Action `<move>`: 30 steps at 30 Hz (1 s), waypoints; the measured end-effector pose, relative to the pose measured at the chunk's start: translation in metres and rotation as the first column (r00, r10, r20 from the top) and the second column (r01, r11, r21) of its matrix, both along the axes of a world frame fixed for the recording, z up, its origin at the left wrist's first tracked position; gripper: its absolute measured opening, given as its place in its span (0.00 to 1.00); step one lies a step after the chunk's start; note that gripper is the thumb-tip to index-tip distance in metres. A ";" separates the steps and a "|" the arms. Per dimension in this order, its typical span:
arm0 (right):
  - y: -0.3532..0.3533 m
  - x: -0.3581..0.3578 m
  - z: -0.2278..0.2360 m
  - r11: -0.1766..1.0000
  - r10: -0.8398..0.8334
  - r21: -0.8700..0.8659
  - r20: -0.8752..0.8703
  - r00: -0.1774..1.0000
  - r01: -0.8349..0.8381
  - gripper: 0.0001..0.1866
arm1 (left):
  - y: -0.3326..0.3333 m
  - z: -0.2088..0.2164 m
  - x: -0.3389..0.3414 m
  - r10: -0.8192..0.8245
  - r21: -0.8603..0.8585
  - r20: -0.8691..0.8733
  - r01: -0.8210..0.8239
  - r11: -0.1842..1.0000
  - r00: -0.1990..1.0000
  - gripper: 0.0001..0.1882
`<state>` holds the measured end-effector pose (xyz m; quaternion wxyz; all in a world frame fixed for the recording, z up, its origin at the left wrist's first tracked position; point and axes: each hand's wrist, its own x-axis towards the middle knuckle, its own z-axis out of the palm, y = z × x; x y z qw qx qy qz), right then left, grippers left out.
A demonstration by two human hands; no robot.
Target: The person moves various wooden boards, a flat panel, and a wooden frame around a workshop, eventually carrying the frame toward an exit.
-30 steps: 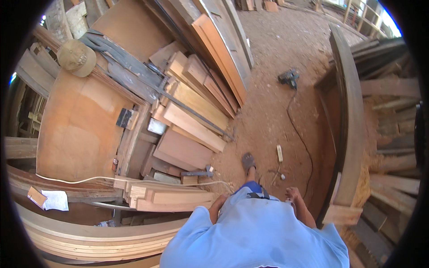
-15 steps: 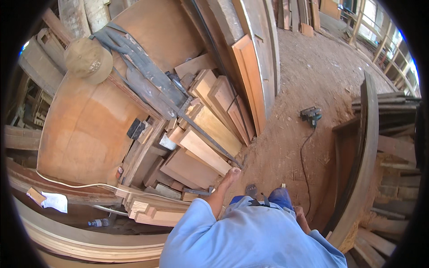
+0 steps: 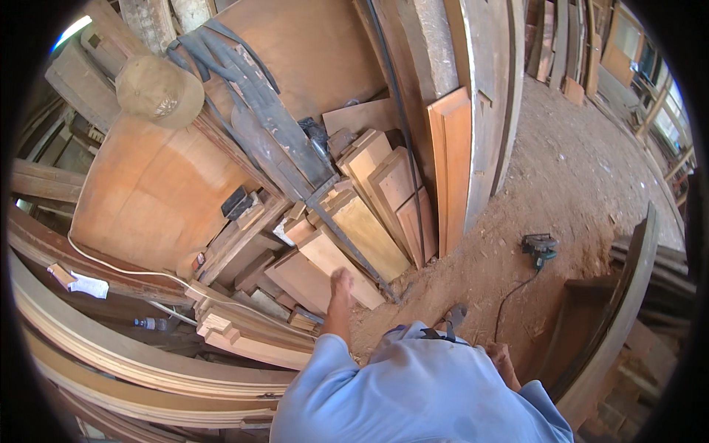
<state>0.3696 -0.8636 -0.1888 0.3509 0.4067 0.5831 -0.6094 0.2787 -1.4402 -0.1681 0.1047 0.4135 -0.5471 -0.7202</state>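
Observation:
My left hand (image 3: 341,282) hangs low in front of a stack of wooden boards and appears nearest to a pale plank (image 3: 336,260). Whether it touches the wood I cannot tell, and its fingers are too small and smeared to read. Down by my right side, my right hand (image 3: 502,359) is beside the black cord (image 3: 507,295) on the ground; its fingers are mostly hidden. That cord runs to a dark green and black power tool (image 3: 540,248) lying on the dirt floor.
A curved wooden piece (image 3: 624,310) stands at the right. Tall boards (image 3: 450,170) lean ahead. On the left are a large plywood panel (image 3: 159,192), a tan cap (image 3: 159,90), stacked beams (image 3: 251,343), a plastic bottle (image 3: 151,323) and a white cable (image 3: 125,267).
The view has shifted, so the power tool and the boards sit lower and further right. My left hand has moved left in the view, over the planks. One foot shows further forward.

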 end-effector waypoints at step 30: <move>-0.060 -0.250 -0.058 0.528 0.731 0.247 -0.619 0.286 -0.813 0.06 | -0.138 0.136 -0.165 0.246 -0.730 0.091 -0.103 0.675 0.965 0.24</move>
